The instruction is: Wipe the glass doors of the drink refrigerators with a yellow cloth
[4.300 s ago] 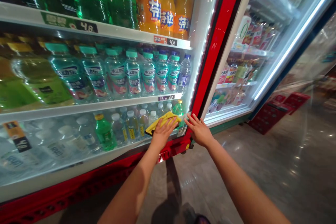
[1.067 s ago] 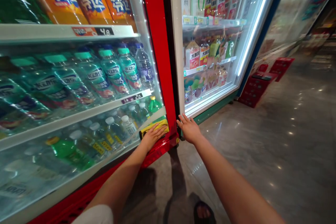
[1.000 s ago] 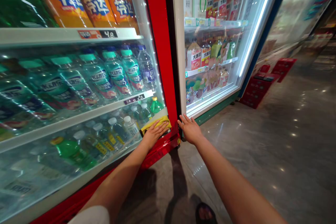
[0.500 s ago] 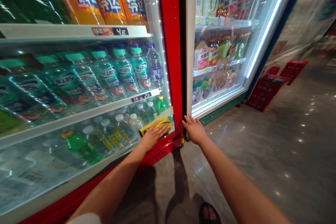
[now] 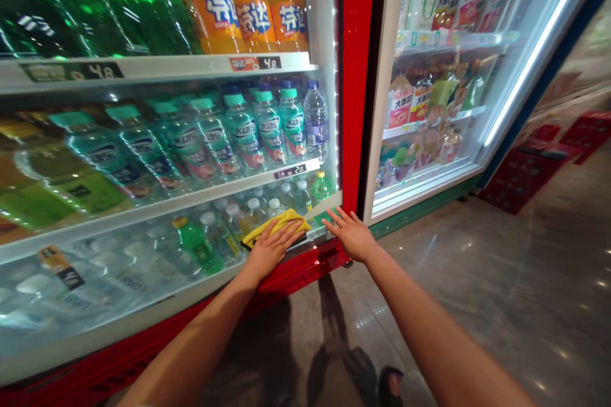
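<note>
The left hand point(image 5: 268, 248) is pressing a soft yellow cloth point(image 5: 277, 226) flat against the smooth glass door point(image 5: 143, 248); the right hand point(image 5: 351, 236) is resting beside it, fingers spread wide.

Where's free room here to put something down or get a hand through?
Bare floor right of the right hand, up to the red crates. Crowded: bottles fill the shelves behind the glass, where the left hand presses a yellow cloth.

Both forearms bare — no sleeves; dark sandal point(image 5: 392, 383) on one foot.
</note>
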`<move>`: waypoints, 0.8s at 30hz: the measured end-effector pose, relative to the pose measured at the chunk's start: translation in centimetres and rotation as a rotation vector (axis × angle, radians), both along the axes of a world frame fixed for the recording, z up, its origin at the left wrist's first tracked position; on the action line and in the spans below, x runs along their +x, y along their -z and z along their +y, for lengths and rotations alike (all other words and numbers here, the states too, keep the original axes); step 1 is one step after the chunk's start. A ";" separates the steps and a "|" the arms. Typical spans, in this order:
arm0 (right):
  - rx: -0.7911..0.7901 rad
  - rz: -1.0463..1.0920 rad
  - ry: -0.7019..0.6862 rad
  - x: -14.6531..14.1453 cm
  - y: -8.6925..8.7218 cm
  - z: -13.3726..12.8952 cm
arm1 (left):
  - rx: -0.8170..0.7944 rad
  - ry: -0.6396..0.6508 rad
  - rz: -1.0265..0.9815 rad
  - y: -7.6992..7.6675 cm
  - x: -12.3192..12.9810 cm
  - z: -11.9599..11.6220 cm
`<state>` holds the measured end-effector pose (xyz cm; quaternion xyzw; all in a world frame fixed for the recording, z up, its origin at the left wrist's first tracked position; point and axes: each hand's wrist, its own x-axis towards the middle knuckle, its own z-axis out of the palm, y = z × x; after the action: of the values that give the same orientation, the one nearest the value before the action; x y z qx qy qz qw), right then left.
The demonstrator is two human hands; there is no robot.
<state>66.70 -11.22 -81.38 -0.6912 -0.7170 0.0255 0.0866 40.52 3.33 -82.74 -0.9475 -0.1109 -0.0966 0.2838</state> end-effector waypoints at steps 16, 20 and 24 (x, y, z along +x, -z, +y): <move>0.092 -0.082 -0.199 -6.8 3.8 1.4 | -0.010 -0.189 -0.176 3.3 -6.6 -1.0; 0.225 -0.019 -0.047 -9.4 6.3 1.8 | 0.021 -0.047 -0.123 4.8 -7.4 -0.6; 0.386 0.122 0.124 -12.4 7.9 3.4 | 0.080 -0.045 -0.219 2.4 -7.2 0.0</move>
<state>54.32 -7.83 -89.31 -0.7018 -0.6580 -0.0759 0.2622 33.31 3.33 -85.11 -0.9165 -0.1584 -0.1975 0.3098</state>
